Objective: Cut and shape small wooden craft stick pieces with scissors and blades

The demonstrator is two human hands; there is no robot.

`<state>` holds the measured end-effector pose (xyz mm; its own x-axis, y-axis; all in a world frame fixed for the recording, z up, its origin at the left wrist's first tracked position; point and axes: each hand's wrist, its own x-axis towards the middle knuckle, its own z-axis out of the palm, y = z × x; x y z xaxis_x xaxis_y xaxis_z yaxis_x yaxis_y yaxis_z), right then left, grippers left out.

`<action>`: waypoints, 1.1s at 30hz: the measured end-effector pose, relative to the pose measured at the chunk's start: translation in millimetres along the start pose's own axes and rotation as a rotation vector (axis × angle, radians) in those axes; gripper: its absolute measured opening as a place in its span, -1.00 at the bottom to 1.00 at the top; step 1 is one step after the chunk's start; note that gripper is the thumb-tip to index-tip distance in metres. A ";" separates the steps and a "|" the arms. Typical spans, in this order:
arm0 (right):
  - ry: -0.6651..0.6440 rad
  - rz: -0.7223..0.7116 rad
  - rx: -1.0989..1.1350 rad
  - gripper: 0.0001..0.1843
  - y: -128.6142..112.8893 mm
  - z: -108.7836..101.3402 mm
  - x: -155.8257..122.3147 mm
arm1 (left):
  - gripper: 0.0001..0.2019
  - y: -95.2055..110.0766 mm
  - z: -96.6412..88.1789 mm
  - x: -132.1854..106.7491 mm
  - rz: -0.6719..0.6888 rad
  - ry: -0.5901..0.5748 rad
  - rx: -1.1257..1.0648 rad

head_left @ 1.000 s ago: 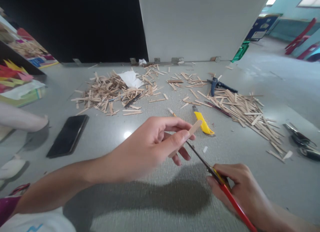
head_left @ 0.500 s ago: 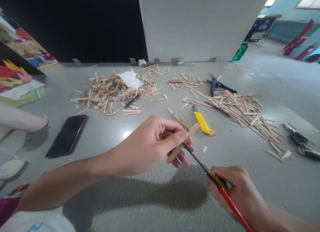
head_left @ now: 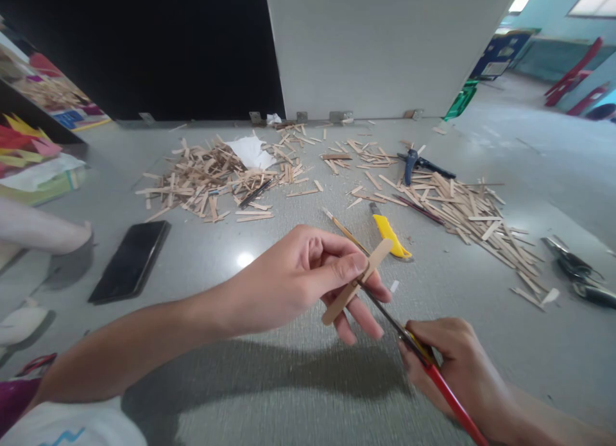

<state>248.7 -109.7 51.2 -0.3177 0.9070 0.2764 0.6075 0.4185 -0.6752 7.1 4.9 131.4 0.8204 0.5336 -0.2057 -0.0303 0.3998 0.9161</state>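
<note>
Above the grey tabletop, my left hand (head_left: 315,269) pinches a wooden craft stick (head_left: 382,253) between thumb and forefinger, its other fingers partly spread below. The stick slants up to the right, rounded at both ends. My right hand (head_left: 462,362), low on the right, is closed round a hand tool (head_left: 447,385) with red and yellow handles and slender dark metal jaws. The tool's tip meets the middle of the stick beside my left fingertips; whether the jaws are closed on the wood I cannot tell.
A yellow box cutter (head_left: 392,236) and a thin brush-like stick (head_left: 344,229) lie just beyond my hands. Heaps of cut wooden pieces (head_left: 192,176) spread behind. Dark-blue pliers (head_left: 412,165), black-handled cutters (head_left: 577,273) and a phone (head_left: 129,260) rest around. Another person's arm (head_left: 43,228) enters at left.
My left hand and the craft stick have shifted slightly right, and its lower fingers have spread downward. The tool stays at the stick's middle; my right hand is nearly still.
</note>
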 end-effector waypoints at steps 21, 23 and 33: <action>0.133 -0.098 -0.112 -0.56 0.8 1.5 12.2 | -0.67 -0.4 1.1 2.6 -0.003 -0.060 -0.088; 0.123 -0.083 -0.132 -0.55 2.1 0.6 11.8 | -0.67 3.4 1.9 3.4 0.004 0.022 0.014; 0.186 -0.171 -0.289 -0.59 8.8 -0.5 12.7 | -0.70 8.1 -0.9 0.2 0.083 0.214 0.362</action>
<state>250.3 -94.4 49.1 -0.3106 0.8050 0.5056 0.7461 0.5360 -0.3951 6.5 8.9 138.4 0.6858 0.7105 -0.1579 0.1422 0.0819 0.9864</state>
